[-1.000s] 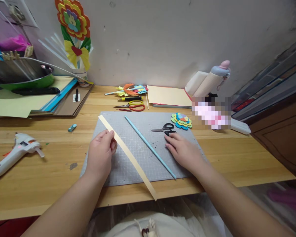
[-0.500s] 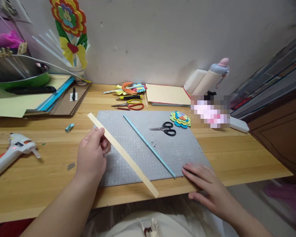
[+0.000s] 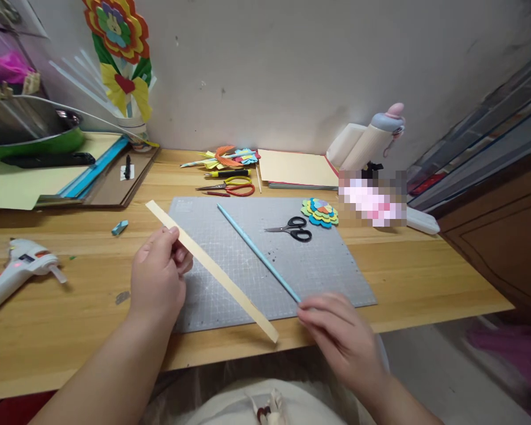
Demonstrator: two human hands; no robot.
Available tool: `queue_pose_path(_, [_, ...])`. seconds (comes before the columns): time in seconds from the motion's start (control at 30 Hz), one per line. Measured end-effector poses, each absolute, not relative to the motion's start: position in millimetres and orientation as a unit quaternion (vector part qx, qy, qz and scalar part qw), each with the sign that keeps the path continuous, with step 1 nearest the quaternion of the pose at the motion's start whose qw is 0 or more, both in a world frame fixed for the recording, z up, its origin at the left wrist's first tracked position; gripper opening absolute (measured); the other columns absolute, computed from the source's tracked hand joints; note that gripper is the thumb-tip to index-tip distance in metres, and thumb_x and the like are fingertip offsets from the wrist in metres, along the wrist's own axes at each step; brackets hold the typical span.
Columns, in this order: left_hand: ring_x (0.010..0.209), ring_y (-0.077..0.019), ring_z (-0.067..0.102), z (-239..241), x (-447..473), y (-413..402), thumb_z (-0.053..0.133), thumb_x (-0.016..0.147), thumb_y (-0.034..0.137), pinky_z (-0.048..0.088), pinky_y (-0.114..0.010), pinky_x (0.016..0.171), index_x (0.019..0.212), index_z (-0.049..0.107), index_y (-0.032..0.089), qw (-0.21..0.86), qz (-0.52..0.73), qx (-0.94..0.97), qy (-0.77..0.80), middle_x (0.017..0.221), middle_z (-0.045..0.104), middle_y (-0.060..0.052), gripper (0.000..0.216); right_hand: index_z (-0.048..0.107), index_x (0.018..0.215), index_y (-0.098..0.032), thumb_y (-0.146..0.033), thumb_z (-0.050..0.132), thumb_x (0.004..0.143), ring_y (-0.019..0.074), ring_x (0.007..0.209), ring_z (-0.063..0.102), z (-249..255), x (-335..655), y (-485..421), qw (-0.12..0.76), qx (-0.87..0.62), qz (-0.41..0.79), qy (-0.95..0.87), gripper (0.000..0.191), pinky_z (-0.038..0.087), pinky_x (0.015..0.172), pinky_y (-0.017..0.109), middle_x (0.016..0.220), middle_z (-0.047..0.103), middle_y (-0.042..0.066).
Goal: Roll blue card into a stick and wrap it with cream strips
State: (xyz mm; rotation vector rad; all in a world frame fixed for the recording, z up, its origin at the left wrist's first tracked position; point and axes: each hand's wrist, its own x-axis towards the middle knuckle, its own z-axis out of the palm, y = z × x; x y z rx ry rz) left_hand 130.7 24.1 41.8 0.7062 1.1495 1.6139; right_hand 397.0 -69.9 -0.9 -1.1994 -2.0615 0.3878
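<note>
My left hand [image 3: 161, 268] pinches a long cream paper strip [image 3: 221, 275] near its upper end. The strip slants down to the right over a grey cutting mat [image 3: 212, 301]. A thin light-blue paper stick [image 3: 257, 251] lies diagonally across the mat. At its near end, my right hand [image 3: 340, 333] has thumb and fingers closed on the tip. Black-handled scissors [image 3: 298, 229] rest on the mat, right of the stick. Beside them, at the mat's far right corner, sits a layered paper flower [image 3: 320, 212] in blue, yellow and green.
A white glue gun [image 3: 20, 268] lies at the left. Behind the mat are yellow-and-red-handled scissors [image 3: 234, 186], a cutter [image 3: 228, 173] and cream paper sheets [image 3: 294, 167]. A paper flower in a cup [image 3: 133, 131] and a bottle [image 3: 374, 141] stand along the wall.
My right hand has moved left from the mat's near right corner and closed on the stick's near end. My left hand still holds the paper strip. The whole view has shifted slightly.
</note>
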Motion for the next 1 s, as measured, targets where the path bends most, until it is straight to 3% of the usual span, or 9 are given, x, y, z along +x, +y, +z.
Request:
queue_pose_path(0.1, [0.042, -0.0058, 0.026, 46, 128, 20, 0.055, 0.078, 0.023, 0.017, -0.020, 0.039, 0.055, 0.039, 0.017, 0.502, 0.660, 0.288, 0.480, 0.048, 0.033, 0.005, 0.029, 0.071, 0.088, -0.027, -0.018, 0.054, 0.088, 0.0218, 0.089, 0.057, 6, 366, -33, 0.310, -0.503, 0.106, -0.799, 0.020, 0.043, 0.078, 0.039, 0.093, 0.066, 0.006])
queue_pose_path(0.23, [0.043, -0.0050, 0.027, 49, 117, 7, 0.054, 0.079, 0.020, 0.019, -0.018, 0.039, 0.054, 0.040, 0.016, 0.503, 0.651, 0.294, 0.487, 0.049, 0.034, 0.005, 0.029, 0.073, 0.088, -0.029, -0.022, 0.058, 0.087, 0.0233, 0.089, 0.053, 3, 346, -8, 0.235, -0.532, 0.059, -0.811, 0.017, 0.038, 0.079, 0.041, 0.091, 0.064, 0.005])
queue_pose_path(0.4, [0.045, -0.0054, 0.029, 40, 98, -8, 0.053, 0.080, 0.018, 0.022, -0.017, 0.039, 0.055, 0.041, 0.016, 0.469, 0.663, 0.283, 0.510, 0.049, 0.035, 0.005, 0.028, 0.066, 0.112, -0.029, -0.025, 0.047, 0.092, 0.0265, 0.109, 0.049, 3, 349, -16, 0.183, -0.531, 0.068, -0.824, 0.028, 0.034, 0.090, 0.048, 0.118, 0.060, 0.008])
queue_pose_path(0.53, [0.045, -0.0061, 0.029, 32, 94, -11, 0.053, 0.079, 0.017, 0.022, -0.017, 0.039, 0.056, 0.041, 0.016, 0.442, 0.678, 0.266, 0.523, 0.049, 0.035, 0.005, 0.027, 0.051, 0.131, -0.029, -0.033, 0.039, 0.095, 0.0301, 0.136, 0.027, 0, 354, -25, 0.146, -0.535, 0.017, -0.832, 0.038, 0.012, 0.105, 0.061, 0.148, 0.038, 0.005])
queue_pose_path(0.6, [0.045, -0.0062, 0.030, 31, 96, -11, 0.054, 0.079, 0.017, 0.022, -0.017, 0.039, 0.056, 0.042, 0.016, 0.441, 0.679, 0.262, 0.525, 0.048, 0.036, 0.005, 0.026, 0.049, 0.132, -0.032, -0.036, 0.038, 0.096, 0.0302, 0.139, 0.020, -4, 355, -28, 0.118, -0.519, 0.002, -0.847, 0.038, 0.004, 0.105, 0.064, 0.152, 0.030, 0.002])
queue_pose_path(0.83, [0.046, -0.0054, 0.032, 29, 97, -11, 0.055, 0.077, 0.016, 0.023, -0.016, 0.040, 0.057, 0.042, 0.016, 0.441, 0.686, 0.256, 0.520, 0.048, 0.037, 0.005, 0.024, 0.041, 0.138, -0.034, -0.031, 0.037, 0.096, 0.0276, 0.142, 0.013, -9, 360, -48, 0.065, -0.469, -0.015, -0.881, 0.042, -0.006, 0.106, 0.061, 0.154, 0.022, -0.003])
queue_pose_path(1.0, [0.043, -0.0052, 0.031, 24, 91, -6, 0.058, 0.072, 0.016, 0.020, -0.016, 0.038, 0.056, 0.041, 0.016, 0.424, 0.704, 0.232, 0.521, 0.046, 0.036, 0.006, 0.023, 0.033, 0.142, -0.035, -0.035, 0.040, 0.096, 0.0234, 0.142, 0.009, -13, 367, -74, 0.063, -0.384, -0.031, -0.921, 0.047, -0.018, 0.106, 0.057, 0.153, 0.023, -0.006])
